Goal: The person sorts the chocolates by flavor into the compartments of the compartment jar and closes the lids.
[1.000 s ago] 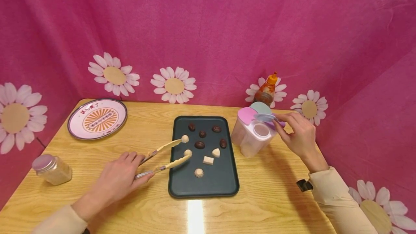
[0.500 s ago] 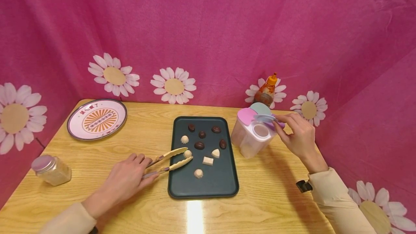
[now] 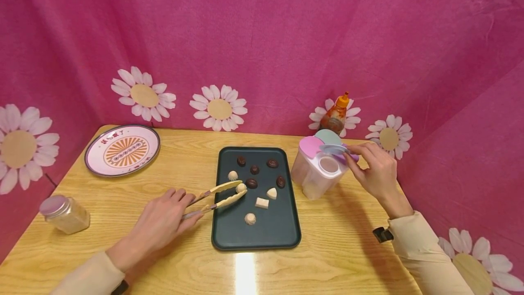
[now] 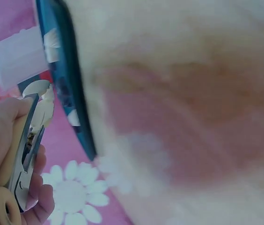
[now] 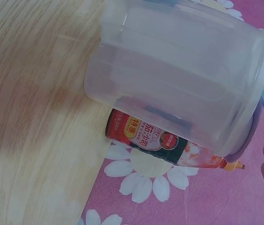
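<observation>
Head: tongs (image 3: 224,187) are gripped by the left hand (image 3: 161,220), a pale ball (image 3: 241,188) between them at two o'clock; a lid (image 3: 333,149) is pinched by the right hand (image 3: 374,172). Left wrist: tongs at one. Right wrist: lid at twelve

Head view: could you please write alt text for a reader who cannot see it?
A person's left hand holds tongs straddling a pale sweet near dark sweets on a tray; the right hand holds up a lid of a translucent container.

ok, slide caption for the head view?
Left hand holds tongs astride a pale sweet on the dark tray; right hand holds up a pale blue lid on the translucent container.
</observation>
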